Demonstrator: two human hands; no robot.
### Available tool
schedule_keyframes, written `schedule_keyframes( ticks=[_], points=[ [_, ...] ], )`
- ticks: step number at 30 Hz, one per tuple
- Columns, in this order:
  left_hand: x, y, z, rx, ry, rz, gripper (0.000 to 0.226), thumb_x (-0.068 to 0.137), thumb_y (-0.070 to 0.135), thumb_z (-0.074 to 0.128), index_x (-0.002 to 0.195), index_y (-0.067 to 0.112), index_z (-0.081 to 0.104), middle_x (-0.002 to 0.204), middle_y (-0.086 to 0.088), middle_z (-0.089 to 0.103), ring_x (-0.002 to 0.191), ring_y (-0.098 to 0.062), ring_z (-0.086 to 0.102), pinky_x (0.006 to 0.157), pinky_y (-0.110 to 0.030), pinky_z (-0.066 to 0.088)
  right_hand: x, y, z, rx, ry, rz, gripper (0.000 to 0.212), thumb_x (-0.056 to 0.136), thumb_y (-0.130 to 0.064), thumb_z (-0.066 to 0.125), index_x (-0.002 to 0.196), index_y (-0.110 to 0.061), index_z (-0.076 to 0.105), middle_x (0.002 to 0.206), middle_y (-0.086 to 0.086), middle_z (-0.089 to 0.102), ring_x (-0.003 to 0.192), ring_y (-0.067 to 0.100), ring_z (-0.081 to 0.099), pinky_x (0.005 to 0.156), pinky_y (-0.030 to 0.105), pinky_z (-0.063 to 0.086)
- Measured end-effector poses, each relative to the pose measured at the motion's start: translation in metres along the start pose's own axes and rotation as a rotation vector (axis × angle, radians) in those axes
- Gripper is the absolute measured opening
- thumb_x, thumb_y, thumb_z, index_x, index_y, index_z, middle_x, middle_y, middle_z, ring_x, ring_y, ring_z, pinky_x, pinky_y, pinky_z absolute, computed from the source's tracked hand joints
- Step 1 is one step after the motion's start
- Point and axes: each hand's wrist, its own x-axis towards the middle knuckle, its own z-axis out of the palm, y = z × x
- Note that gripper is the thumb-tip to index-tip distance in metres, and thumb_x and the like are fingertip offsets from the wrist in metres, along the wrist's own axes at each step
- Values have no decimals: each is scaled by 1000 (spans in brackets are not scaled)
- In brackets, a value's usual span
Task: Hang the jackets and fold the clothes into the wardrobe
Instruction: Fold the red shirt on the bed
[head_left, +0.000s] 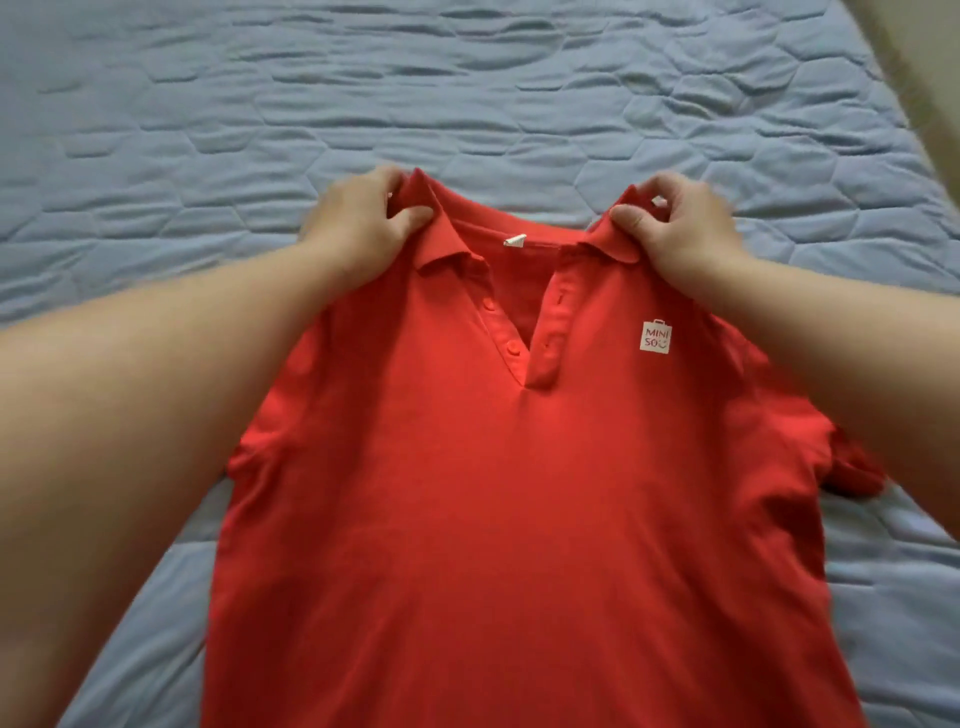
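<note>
I am watching the red polo shirt (519, 493) lying front-up on the quilt (208, 104). Below its collar (452, 244), rightward, a sleeve (852, 467) is bunching and, I judge, risking being creased into the fold. At either end of the collar the left hand (358, 228) and right hand (680, 234) are pinching cloth, thumbs clamped against curled fingers, so an uneven tug is threatening to skew the placket (550, 338).

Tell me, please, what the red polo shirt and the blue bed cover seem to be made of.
The red polo shirt: soft matte knit, likely cotton or a blend; it drapes and creases without sheen. The blue bed cover: matte quilted fabric, judging by puffy stitched hexagons; the fibre cannot be told.
</note>
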Motion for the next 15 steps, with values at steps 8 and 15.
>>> schedule_keyframes(
  ticks=[8, 15],
  points=[
    [-66, 11, 52, 296, 131, 13, 73, 94, 50, 29, 152, 12, 6, 159, -11, 3, 147, -26, 1, 114, -53, -2, -70, 8, 47, -382, 129, -105, 65, 97, -44, 36, 152, -17, 14, 160, 5, 7, 147, 23, 5, 114, 55, 1],
    [-77, -5, 96, 343, -140, -62, 79, 91, 62, 24, 152, 19, -4, 159, -9, -13, 146, -23, -12, 114, -54, -7, -58, 28, 88, -635, -156, -43, 72, 94, -60, 19, 152, -24, -8, 159, 0, -17, 146, 27, -14, 110, 62, -8]
  ],
)
